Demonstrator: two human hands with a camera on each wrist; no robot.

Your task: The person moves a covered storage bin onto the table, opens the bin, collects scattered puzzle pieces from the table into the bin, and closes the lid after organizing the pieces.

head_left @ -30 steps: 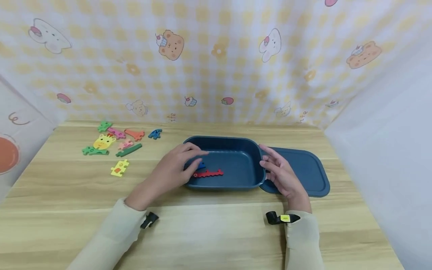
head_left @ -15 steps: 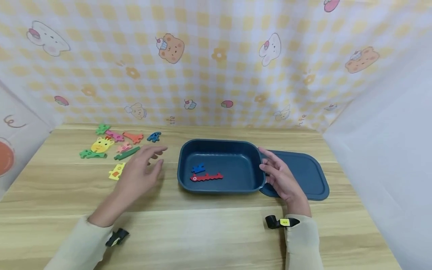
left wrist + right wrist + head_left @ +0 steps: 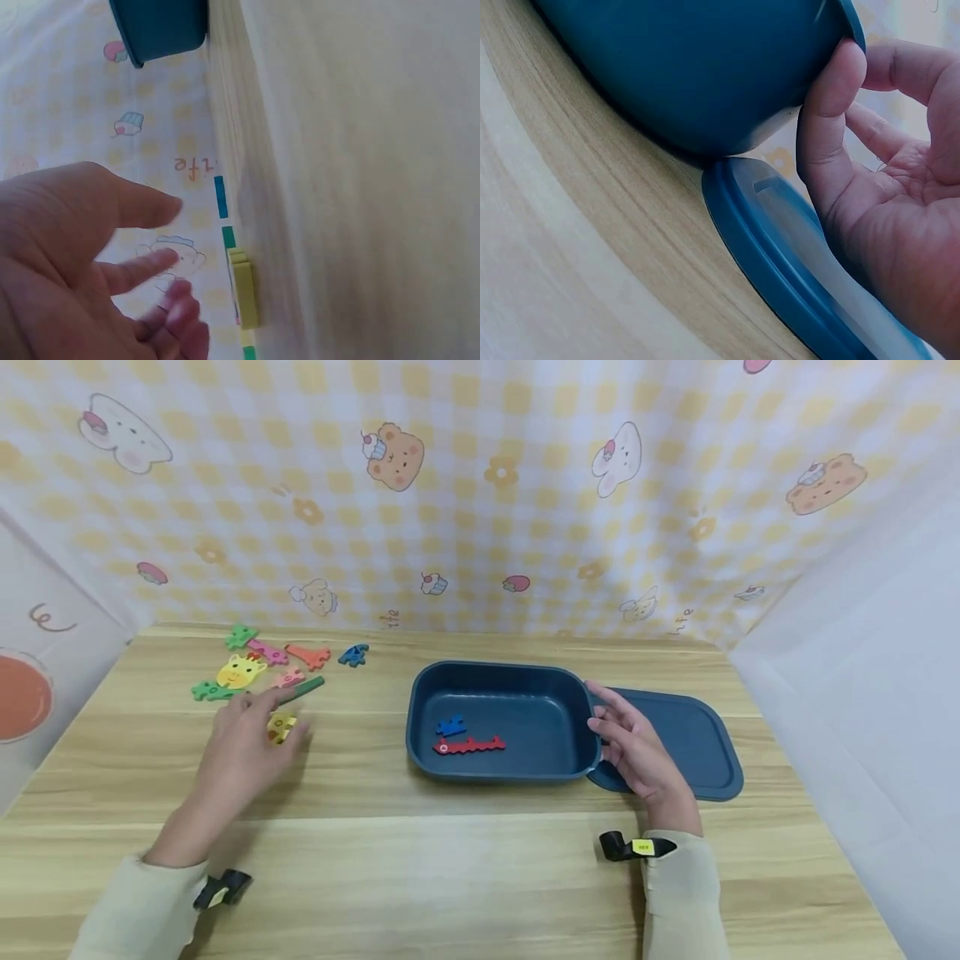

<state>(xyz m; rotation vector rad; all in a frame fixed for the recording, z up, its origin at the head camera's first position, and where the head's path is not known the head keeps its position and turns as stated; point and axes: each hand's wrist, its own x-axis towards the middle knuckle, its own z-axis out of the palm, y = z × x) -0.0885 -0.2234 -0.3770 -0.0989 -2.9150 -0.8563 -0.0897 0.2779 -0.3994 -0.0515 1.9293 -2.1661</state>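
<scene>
My left hand (image 3: 247,747) hovers over a yellow puzzle piece (image 3: 279,725), which it partly covers in the head view. In the left wrist view its fingers are spread loosely, with a gap between them and the yellow piece (image 3: 244,290); nothing is held. My right hand (image 3: 639,752) holds the right end of a dark blue plastic box (image 3: 506,776), its thumb at the rim in the right wrist view. Inside the box lie a blue puzzle piece (image 3: 452,725) and a long red one (image 3: 470,745).
Around the left hand lie several pieces: a giraffe-face piece (image 3: 240,671), a dark green strip (image 3: 306,687), an orange piece (image 3: 308,656) and a blue piece (image 3: 353,655). The box's lid (image 3: 686,739) lies at its right. A patterned cloth (image 3: 480,527) hangs behind the table.
My left hand has moved out of the box and leftward to the yellow puzzle piece. The blue piece, earlier partly hidden by it, shows fully in the box. The right hand stays at the box.
</scene>
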